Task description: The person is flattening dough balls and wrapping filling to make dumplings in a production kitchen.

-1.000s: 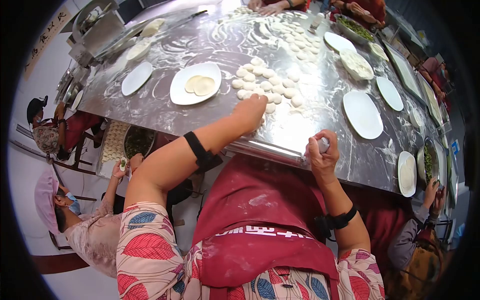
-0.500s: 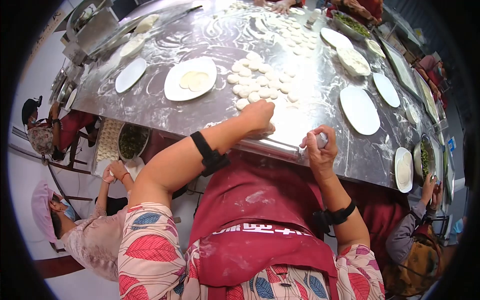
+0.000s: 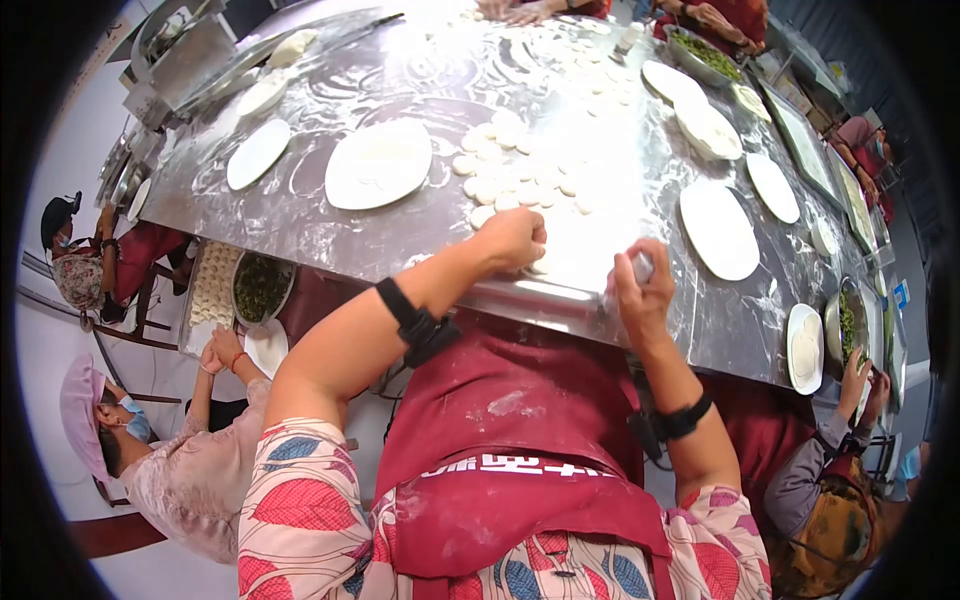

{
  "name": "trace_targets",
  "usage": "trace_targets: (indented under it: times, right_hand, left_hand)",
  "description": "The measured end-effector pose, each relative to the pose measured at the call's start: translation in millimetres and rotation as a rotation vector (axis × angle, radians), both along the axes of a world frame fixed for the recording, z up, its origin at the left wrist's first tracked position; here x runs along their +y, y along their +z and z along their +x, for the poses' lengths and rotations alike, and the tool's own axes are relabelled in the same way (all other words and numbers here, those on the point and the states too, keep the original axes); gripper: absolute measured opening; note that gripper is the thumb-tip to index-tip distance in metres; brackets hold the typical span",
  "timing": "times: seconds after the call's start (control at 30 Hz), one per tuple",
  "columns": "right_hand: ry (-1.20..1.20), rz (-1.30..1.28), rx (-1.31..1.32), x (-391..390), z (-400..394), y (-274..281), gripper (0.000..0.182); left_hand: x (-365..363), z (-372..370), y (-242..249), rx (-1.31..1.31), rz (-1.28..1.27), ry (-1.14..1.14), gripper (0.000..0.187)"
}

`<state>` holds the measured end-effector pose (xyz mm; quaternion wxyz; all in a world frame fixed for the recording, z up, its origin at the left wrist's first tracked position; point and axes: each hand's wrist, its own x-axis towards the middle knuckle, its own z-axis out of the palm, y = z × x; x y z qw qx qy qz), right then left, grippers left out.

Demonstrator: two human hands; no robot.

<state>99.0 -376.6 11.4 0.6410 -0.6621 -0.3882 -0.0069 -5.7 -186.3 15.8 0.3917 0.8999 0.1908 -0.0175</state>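
My left hand (image 3: 512,240) is closed near the table's front edge, its curled fingers on a small piece of dough (image 3: 540,267) that is mostly hidden and washed out by glare. To its right, my right hand (image 3: 643,285) wraps round a short, pale rolling pin (image 3: 642,265), slightly blurred, whose end shows above the fingers. Just beyond my left hand lies a cluster of small flattened dough rounds (image 3: 490,185). A white plate (image 3: 378,165) sits left of the cluster, and an oval white plate (image 3: 720,230) lies right of my right hand.
The metal table (image 3: 300,235) is dusted with flour. More plates stand right, one holding wrappers (image 3: 805,345), near a bowl of green filling (image 3: 850,320). At lower left, a co-worker's hands (image 3: 225,350) are near a tray of dumplings (image 3: 212,285). Other people work around the table.
My left hand has shifted slightly, and my right hand with the rolling pin has turned a little. The view is brighter; the wrappers on the left plate no longer show. The lower-left co-worker's hands have moved left.
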Motion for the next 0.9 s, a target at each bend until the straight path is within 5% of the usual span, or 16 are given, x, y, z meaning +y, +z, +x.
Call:
trace_targets:
  times: [0.2, 0.33, 0.47, 0.7, 0.83, 0.9]
  right_hand:
    - [0.014, -0.059, 0.063, 30.4, 21.6, 7.9, 0.013]
    - [-0.025, -0.113, 0.037, 11.6, 10.6, 6.1, 0.013]
    - [0.05, -0.009, 0.065, -20.5, -15.4, -5.6, 0.012]
    - [-0.025, -0.11, 0.018, 38.6, 29.3, 0.6, 0.015]
    - [0.021, -0.068, -0.021, -15.9, -7.1, -3.5, 0.018]
    - [0.083, 0.019, 0.063, -32.7, -26.4, -9.5, 0.017]
  left_hand:
    - [-13.5, 12.3, 8.8, -0.041, 0.229, -0.022, 0.015]
    - [-3.9, 13.5, 3.8, -0.091, 0.168, -0.202, 0.014]
    - [-2.5, -5.7, -6.3, -0.093, 0.0, 0.019, 0.016]
    - [-2.5, 23.8, 0.9, -0.038, 0.178, -0.106, 0.023]
    - [-1.6, 6.5, 0.5, -0.075, 0.209, -0.197, 0.017]
    - [0.9, -0.9, -1.9, -0.066, 0.028, -0.095, 0.014]
